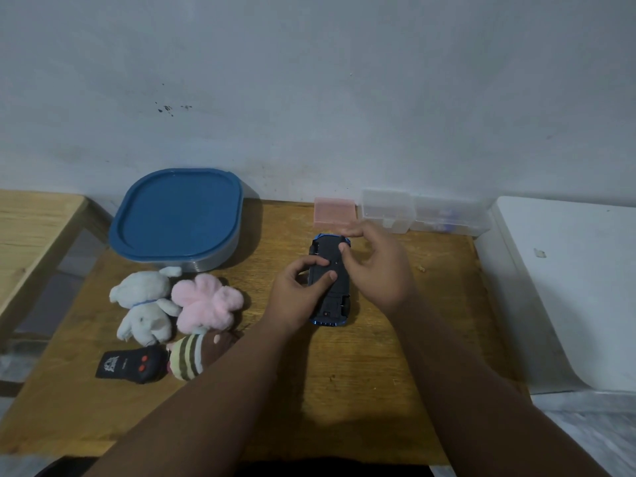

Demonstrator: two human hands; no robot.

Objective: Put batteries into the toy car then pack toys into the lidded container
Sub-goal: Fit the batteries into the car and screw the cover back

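A blue toy car (331, 304) lies upside down on the wooden table (344, 390), its black underside facing up. My left hand (296, 290) grips the car's left side, thumb laid across the underside. My right hand (375, 266) holds the car's far end, thumb pressing on the underside and fingers curled round the front. A lidded container (177, 218) with a blue lid stands at the back left, lid on. Three plush toys lie left of the car: a white one (144, 306), a pink one (206, 301) and a striped brown one (194, 356). No batteries are visible.
A black remote with red buttons (132, 364) lies at the front left. A pink box (334, 211) and clear plastic cases (423, 211) stand against the wall behind the car. A white surface (568, 287) adjoins the table's right edge, another wooden table (31, 222) its left.
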